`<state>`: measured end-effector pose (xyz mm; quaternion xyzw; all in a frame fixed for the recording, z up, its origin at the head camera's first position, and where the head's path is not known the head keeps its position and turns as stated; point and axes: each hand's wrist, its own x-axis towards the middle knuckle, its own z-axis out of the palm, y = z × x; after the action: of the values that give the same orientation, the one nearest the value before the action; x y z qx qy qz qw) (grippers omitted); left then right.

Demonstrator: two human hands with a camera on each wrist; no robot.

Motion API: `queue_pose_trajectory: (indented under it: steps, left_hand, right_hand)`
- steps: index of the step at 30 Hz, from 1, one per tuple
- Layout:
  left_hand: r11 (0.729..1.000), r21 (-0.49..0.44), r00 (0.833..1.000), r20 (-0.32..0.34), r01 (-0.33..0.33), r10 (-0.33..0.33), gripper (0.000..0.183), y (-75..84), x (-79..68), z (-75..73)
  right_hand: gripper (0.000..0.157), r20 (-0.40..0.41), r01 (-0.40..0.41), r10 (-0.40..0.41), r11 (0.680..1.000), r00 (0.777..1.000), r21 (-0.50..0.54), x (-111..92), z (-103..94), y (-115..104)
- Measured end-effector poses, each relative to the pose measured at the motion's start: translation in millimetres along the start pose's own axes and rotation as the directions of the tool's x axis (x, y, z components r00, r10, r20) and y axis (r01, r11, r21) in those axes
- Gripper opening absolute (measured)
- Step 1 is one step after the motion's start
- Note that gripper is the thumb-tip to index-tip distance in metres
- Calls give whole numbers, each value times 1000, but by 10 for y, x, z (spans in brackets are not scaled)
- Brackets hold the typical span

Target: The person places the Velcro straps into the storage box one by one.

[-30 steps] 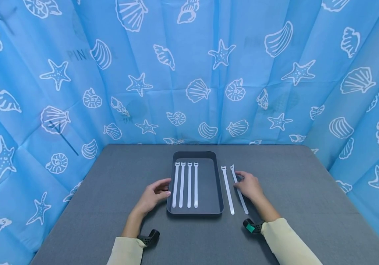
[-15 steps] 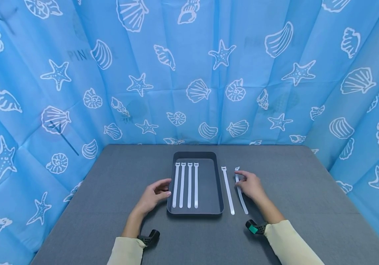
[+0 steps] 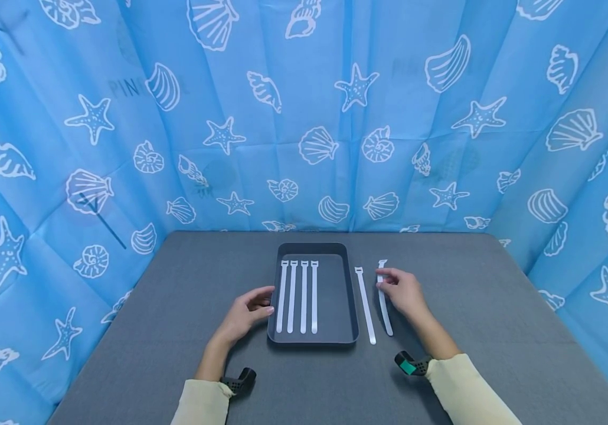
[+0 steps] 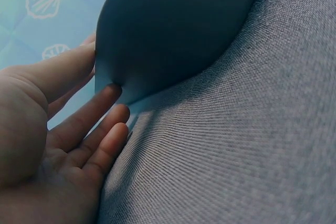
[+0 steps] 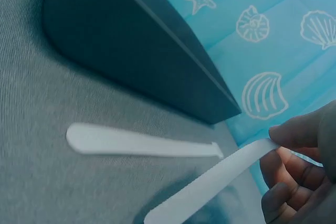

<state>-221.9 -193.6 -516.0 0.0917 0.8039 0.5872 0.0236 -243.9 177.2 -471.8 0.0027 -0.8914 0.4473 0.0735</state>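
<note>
A dark grey tray (image 3: 336,336) holds several white cable straps (image 3: 304,298), lying side by side in its left half. My left hand (image 3: 248,313) grips the tray's left side. In the left wrist view, its thumb (image 4: 73,66) reaches the rim and a fingertip touches the outer wall. To the right of the tray, my right hand (image 3: 402,291) pinches one white cable strap (image 3: 383,307) near its slotted head. That strap bends downward from the fingers in the right wrist view. Between it and the tray, another strap (image 3: 366,307) lies flat.
Grey cloth covers the table (image 3: 208,260). A blue curtain (image 3: 304,118) with white shell and starfish prints hangs behind and along the sides. Black bands (image 3: 239,382) sit on both wrists.
My right hand has shifted slightly right and away from me, and the strap it pinches has come up with it. The left hand and tray have stayed in place.
</note>
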Motion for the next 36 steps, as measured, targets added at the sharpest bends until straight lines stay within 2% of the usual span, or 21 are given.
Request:
queue_pose_trajectory:
  steps: [8,11,21,28,36]
  left_hand:
    - [1000,11,1000,-9,20,-20,47,-1,-6,2]
    - [1000,10,1000,-8,18,-18,47,4,-8,3]
    - [1000,2,1000,-3,9,-9,47,10,-7,-1]
    - [1000,0,1000,-5,6,-6,47,5,-9,-7]
    - [1000,2,1000,-6,14,-14,47,7,0,-6]
  right_hand:
    - [28,0,36,-36,999,999,38,45,38,-109]
    - [30,28,8,-10,997,1000,71,22,20,-246]
    - [30,64,15,-23,991,998,131,12,97,-552]
    - [29,86,13,-28,986,996,169,23,222,-705]
    - [28,101,-4,-16,980,995,200,49,402,-782]
